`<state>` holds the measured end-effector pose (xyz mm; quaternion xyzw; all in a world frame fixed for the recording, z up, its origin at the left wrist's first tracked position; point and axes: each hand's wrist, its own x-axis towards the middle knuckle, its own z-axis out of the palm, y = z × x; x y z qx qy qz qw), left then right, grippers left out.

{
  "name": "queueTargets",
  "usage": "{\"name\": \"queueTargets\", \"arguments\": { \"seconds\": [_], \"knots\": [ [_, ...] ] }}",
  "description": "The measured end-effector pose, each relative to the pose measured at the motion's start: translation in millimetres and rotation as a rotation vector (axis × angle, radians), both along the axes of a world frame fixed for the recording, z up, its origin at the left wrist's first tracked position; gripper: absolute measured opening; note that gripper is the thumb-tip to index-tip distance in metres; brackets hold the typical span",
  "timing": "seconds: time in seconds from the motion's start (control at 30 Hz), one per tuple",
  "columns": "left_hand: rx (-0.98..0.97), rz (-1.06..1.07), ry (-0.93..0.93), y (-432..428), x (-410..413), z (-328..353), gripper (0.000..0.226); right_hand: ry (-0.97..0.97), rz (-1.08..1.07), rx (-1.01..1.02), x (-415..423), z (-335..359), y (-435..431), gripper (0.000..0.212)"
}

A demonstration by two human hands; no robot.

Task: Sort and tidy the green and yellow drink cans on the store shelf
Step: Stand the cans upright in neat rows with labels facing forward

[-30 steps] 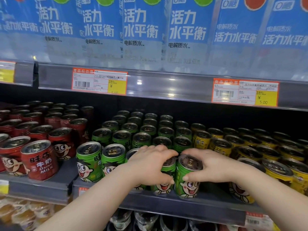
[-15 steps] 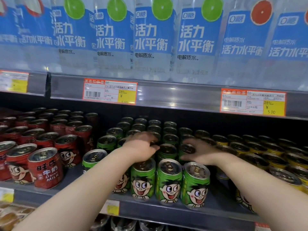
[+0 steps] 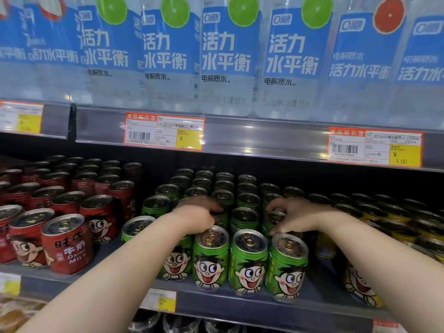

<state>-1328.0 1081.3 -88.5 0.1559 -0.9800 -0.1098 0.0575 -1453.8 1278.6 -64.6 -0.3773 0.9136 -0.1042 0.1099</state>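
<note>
green cans [image 3: 248, 263]: upright in tight rows mid-shelf, red stock at 9 o'clock and yellow at 3 o'clock. Three show whole in the front row with cartoon faces outward, and a fourth is half hidden behind the left forearm. Glossy printed metal cylinders, narrowed at the neck, with silver lids and ring pulls.
left hand [image 3: 197, 217]: reaching in over the front row from 7 o'clock, fingers [image 3: 211, 207] curled down and clamped on the top of the left-held can [image 3: 222, 221] in the second row.
right hand [image 3: 298, 216]: reaching in from 4 o'clock, fingers and thumb clamped on the lid rim of the right-held can [image 3: 276, 219], in the second row just behind the rightmost front can.
yellow cans [image 3: 355, 290]: same shape and lids as the green, in rows running back at 3 o'clock. The front one is partly covered by the right forearm.
shelf [image 3: 240, 306]: dark grey and flat, with a smooth front lip carrying a small blurred price slip [image 3: 159, 300] at 6 o'clock.
red cans [image 3: 67, 243]: upright rows at 9 o'clock, printed "DRINK MILK", same cartoon face.
price tags [image 3: 164, 132]: orange-bordered paper with yellow corners, behind a clear plastic strip on the upper shelf edge at 12 o'clock.
water bottles [image 3: 230, 56]: on the upper shelf, clear plastic with blue labels. Most carry lime discs, with a grapefruit disc at 1 o'clock.
</note>
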Motion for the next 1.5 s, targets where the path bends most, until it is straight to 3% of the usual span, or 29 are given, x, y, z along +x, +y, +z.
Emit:
{"name": "queueTargets", "arguments": {
  "seconds": [0.23, 0.37, 0.5, 0.67, 1.23, 1.4, 1.5],
  "knots": [
    [-0.028, 0.003, -0.005, -5, -5, 3, 0.033, 0.045, -0.011, -0.013, 10, 1, -7, 0.068],
    [0.077, -0.032, 0.06, -20, 10, 8, 0.035, 0.125, 0.078, -0.159, 21, 3, -24, 0.049],
    [0.046, 0.13, 0.091, -60, 31, 10, 0.042, 0.141, 0.156, -0.177, 35, 2, -49, 0.039],
    [0.098, 0.154, 0.017, -80, 50, 6, 0.06, 0.15, 0.246, -0.16, 54, -6, -87, 0.046],
    [0.124, 0.068, 0.015, -114, 44, 3, 0.037, 0.136, 0.241, -0.069, 67, -9, -154, 0.053],
    [0.09, 0.1, 0.011, -100, 46, 8, 0.055, 0.106, 0.262, -0.057, 66, -11, -143, 0.055],
    [0.062, 0.077, 0.098, -79, 39, 12, 0.054, 0.128, 0.234, -0.085, 68, -7, -131, 0.052]
  ]
}}
